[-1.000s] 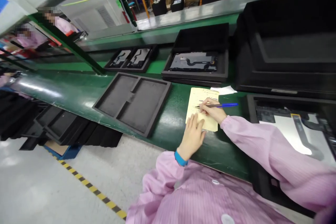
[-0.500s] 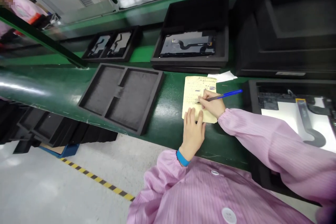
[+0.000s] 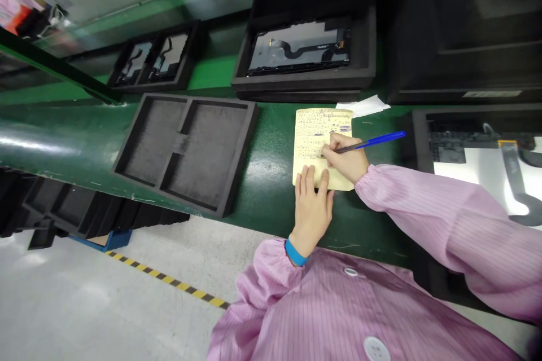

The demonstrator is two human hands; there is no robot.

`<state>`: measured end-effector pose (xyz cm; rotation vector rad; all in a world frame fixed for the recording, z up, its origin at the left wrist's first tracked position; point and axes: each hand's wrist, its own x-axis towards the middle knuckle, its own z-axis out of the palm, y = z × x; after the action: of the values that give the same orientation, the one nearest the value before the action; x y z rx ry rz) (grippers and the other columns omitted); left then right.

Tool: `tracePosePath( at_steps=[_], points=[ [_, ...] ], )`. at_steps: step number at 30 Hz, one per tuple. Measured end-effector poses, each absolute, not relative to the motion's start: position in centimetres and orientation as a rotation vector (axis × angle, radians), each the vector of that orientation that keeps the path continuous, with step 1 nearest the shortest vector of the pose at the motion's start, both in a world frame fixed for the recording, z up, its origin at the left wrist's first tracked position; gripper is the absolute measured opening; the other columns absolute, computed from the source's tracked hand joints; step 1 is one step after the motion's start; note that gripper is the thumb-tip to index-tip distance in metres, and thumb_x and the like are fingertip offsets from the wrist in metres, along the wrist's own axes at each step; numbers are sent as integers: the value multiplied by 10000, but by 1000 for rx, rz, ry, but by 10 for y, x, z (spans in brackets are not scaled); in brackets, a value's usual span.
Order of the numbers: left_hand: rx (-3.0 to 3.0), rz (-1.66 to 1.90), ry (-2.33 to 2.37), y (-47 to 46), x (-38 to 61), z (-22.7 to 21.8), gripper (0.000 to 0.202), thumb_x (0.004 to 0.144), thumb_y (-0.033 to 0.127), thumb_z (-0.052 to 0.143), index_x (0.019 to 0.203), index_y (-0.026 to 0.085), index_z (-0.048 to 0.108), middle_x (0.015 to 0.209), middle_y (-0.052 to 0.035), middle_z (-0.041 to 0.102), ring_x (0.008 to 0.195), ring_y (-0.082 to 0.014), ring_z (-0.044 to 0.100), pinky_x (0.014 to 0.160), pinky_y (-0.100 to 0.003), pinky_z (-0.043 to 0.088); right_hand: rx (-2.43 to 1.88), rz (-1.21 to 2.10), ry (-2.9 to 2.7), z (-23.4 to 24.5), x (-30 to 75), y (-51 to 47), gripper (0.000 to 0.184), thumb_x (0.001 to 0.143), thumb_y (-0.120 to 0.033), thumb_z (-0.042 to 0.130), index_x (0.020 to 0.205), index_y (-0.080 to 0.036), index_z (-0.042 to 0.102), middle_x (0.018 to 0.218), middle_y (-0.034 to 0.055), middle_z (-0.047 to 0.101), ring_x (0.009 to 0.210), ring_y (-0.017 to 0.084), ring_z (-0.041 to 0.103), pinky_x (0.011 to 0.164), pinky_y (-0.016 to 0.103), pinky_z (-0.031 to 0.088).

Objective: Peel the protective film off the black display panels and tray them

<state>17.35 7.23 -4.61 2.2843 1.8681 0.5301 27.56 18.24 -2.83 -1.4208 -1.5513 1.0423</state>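
Note:
A yellow sheet of notepaper (image 3: 311, 130) with handwritten lines lies on the green bench. My right hand (image 3: 348, 159) grips a blue pen (image 3: 381, 139), its tip against the paper at the end of the lowest written lines. Flat on the sheet's lower left edge rests my left hand (image 3: 312, 203), fingers stretched out and a blue band on the wrist. A crumpled white paper (image 3: 366, 106) lies just beyond the sheet's top right corner.
A black two-compartment tray (image 3: 203, 149) sits left of the paper. Farther back, a black tray (image 3: 305, 87) and a smaller tray (image 3: 146, 86) hold flat panels with ribbon cables. At right stands another tray (image 3: 419, 141) with a panel. A green post (image 3: 59, 67) slants across the left.
The camera view has shifted a little, so the bench and trays sit slightly differently. The pen tip stays on the paper, and my left hand remains resting on the sheet.

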Motion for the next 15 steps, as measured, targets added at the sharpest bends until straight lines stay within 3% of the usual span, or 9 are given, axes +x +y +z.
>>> tracePosePath(
  at_steps=[4, 7, 10, 12, 15],
  points=[
    [2218, 524, 1832, 71, 175, -46, 408, 968, 243, 342, 1342, 111, 440, 1424, -230, 410, 1415, -341, 301, 1118, -562, 319, -1432, 1024, -1591, -33, 277, 183, 276, 746, -211, 506, 571, -179, 295, 452, -33, 420, 418, 74, 433, 495, 216, 400],
    [2152, 672, 1778, 70, 168, -42, 404, 964, 260, 367, 1341, 126, 427, 1484, -230, 296, 1442, -316, 244, 1127, -508, 327, -1456, 943, -1626, -33, 281, 186, 272, 852, -310, 474, 659, -187, 328, 504, -15, 470, 465, 99, 470, 526, 236, 427],
    [1983, 985, 2076, 75, 143, -35, 379, 947, 246, 403, 1313, 160, 446, 1534, -205, 204, 1467, -303, 163, 1133, -509, 302, -1504, 708, -1699, -30, 288, 193, 196, 907, -354, 436, 821, -178, 455, 777, 56, 586, 728, 167, 558, 674, 299, 462],
    [1735, 1079, 2505, 83, 115, -30, 417, 920, 244, 445, 1328, 158, 440, 1529, -205, 235, 1466, -342, 138, 1129, -584, 241, -1540, 548, -1795, -28, 292, 199, 174, 901, -245, 390, 946, -173, 542, 1048, 106, 584, 978, 243, 529, 789, 376, 442],
    [1402, 850, 2887, 96, 73, -27, 519, 874, 302, 529, 1355, 126, 445, 1453, -216, 393, 1412, -396, 257, 1100, -614, 237, -1610, 396, -1953, -22, 294, 202, 403, 790, -55, 349, 1094, -154, 596, 1317, 142, 467, 1149, 332, 429, 854, 491, 388]
  ],
)
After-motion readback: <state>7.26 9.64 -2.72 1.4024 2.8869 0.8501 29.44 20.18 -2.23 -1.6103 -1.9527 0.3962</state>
